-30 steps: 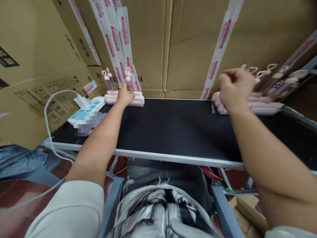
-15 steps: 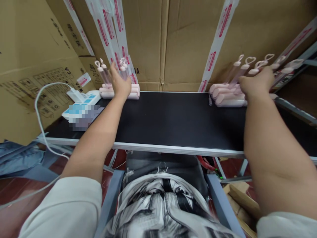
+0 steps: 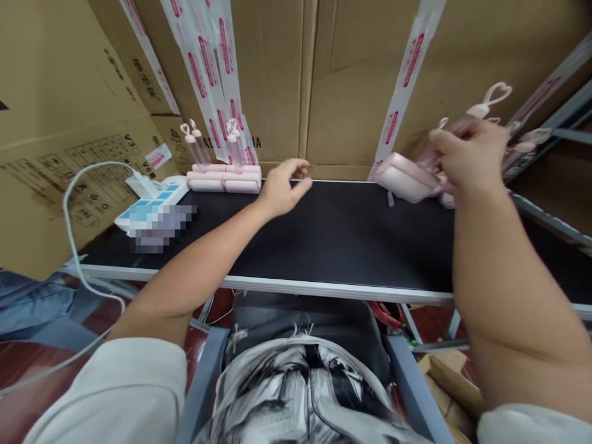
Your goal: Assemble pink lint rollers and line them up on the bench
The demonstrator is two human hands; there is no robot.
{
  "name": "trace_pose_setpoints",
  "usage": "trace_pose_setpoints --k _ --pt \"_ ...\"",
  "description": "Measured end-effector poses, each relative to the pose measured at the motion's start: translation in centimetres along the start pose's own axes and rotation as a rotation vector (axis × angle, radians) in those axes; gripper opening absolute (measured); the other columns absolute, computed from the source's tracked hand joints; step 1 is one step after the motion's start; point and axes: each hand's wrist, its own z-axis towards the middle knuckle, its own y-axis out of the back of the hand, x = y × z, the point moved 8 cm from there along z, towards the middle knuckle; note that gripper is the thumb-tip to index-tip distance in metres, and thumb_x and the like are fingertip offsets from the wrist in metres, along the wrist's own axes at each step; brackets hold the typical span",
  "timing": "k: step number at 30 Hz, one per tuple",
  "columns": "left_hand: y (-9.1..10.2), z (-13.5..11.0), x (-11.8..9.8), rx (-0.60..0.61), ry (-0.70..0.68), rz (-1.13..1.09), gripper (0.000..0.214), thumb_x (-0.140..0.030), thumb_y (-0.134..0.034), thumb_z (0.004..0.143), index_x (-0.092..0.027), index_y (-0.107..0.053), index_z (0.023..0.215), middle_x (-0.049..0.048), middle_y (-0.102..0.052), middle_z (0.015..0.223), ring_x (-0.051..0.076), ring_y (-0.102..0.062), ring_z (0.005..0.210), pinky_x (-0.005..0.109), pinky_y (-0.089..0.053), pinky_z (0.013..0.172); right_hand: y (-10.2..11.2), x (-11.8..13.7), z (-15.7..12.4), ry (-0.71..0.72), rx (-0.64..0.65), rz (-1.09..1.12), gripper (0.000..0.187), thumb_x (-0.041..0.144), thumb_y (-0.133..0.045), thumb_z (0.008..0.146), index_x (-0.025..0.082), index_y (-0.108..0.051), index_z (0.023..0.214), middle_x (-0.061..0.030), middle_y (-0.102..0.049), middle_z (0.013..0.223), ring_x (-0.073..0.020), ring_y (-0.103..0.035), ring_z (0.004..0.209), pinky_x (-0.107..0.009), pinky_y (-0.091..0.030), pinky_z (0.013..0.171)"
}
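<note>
My right hand (image 3: 472,154) grips the clear handle of a pink lint roller (image 3: 409,179). Its roller end is raised and tilted to the left, and a heart-shaped loop shows above the fist. More lint rollers stand behind and beside that hand, partly hidden by it. Over the middle of the black bench, my left hand (image 3: 285,187) is empty, with thumb and fingers apart. To its left a small group of pink lint rollers (image 3: 224,180) stands with handles upright. A small translucent piece (image 3: 390,199) lies under the raised roller.
A white power strip (image 3: 157,200) with a plugged-in cable sits at the bench's left, beside a blurred-out object (image 3: 161,229). Cardboard (image 3: 351,92) walls the back and left. A metal edge (image 3: 296,285) runs along the bench front, and a metal frame (image 3: 555,216) stands at right.
My left hand has left the lint rollers at left and moved right, over the bench. My right hand has lifted and tilted one lint roller from the right group.
</note>
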Motion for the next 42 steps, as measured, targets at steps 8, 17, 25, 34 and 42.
trace_pose_setpoints --k 8,17,25,34,42 --pt "-7.4 -1.7 0.5 0.180 0.332 -0.660 0.100 -0.069 -0.099 0.065 -0.019 -0.056 0.139 0.0234 -0.071 0.150 0.038 -0.070 0.140 0.056 -0.055 0.121 -10.2 3.3 -9.9 -0.369 0.478 0.853 0.040 0.059 -0.086 0.093 0.025 -0.063 0.089 0.0029 -0.069 0.071 -0.0150 -0.070 0.060 -0.030 -0.067 0.060" --pt "-3.5 1.0 2.7 0.030 0.466 -0.603 0.079 -0.060 -0.105 0.062 -0.022 -0.055 0.110 0.0079 -0.078 0.103 0.028 -0.078 0.100 0.044 -0.063 0.089 -10.2 2.9 -9.6 -0.394 0.427 0.946 0.046 0.064 -0.089 0.090 0.027 -0.062 0.086 0.0024 -0.071 0.076 -0.0145 -0.074 0.071 -0.031 -0.073 0.069" --pt "-1.8 1.8 7.0 -0.117 0.524 -0.302 0.041 -0.047 -0.086 0.087 -0.020 -0.065 0.110 0.0062 -0.074 0.102 0.025 -0.075 0.097 0.043 -0.060 0.094 -7.5 0.0 -5.7 -0.398 0.128 0.954 0.041 0.065 -0.071 0.103 0.031 -0.055 0.088 0.0021 -0.064 0.075 -0.0184 -0.069 0.080 -0.039 -0.069 0.081" --pt "-3.6 5.3 10.4 0.214 0.446 0.402 0.042 -0.020 -0.094 0.068 -0.022 -0.083 0.108 0.0157 -0.078 0.124 0.048 -0.063 0.136 0.075 -0.035 0.125 -7.9 -0.6 -5.3 -0.312 0.220 0.835 0.047 0.071 -0.083 0.089 0.034 -0.054 0.090 0.0055 -0.064 0.068 -0.0188 -0.060 0.073 -0.042 -0.059 0.079" --pt "-5.2 4.8 4.7 0.203 0.221 -0.171 0.071 -0.024 -0.089 0.074 -0.020 -0.066 0.141 0.0172 -0.070 0.151 0.036 -0.064 0.146 0.056 -0.044 0.128 -9.9 -0.3 -6.6 -0.294 0.335 0.868 0.055 0.079 -0.081 0.085 0.031 -0.056 0.088 0.0015 -0.068 0.074 -0.0225 -0.075 0.078 -0.044 -0.068 0.077"
